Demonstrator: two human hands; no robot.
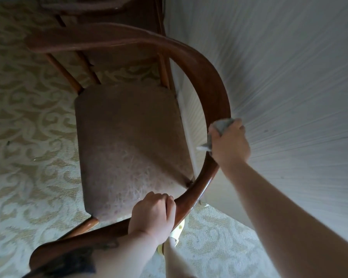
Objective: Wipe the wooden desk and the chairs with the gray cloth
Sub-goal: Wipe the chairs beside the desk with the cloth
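Along the curved top rail of the wooden chair, on the stretch nearest the pale striped wall, the right hand clamps the gray cloth against the wood. Its fingers are curled round the rail with the cloth bunched under them, and a corner of the fabric sticks out on the seat side of the rail. Further round the same rail, on the part closest to the person, the left hand grips the bare wood with its fingers folded over the top.

The padded seat lies inside the loop of the rail, over a patterned carpet. Beyond the far end of the rail, a dark wooden piece shows at the top edge; it may be the desk, but I cannot tell.

The cloth looks soft and limp, so it should wrap the round rail readily if kept bunched in the palm. The rail looks glossy and stiff, probably slippery under dry fabric. The chair seems light enough to shift, so bracing the rail seems sensible.
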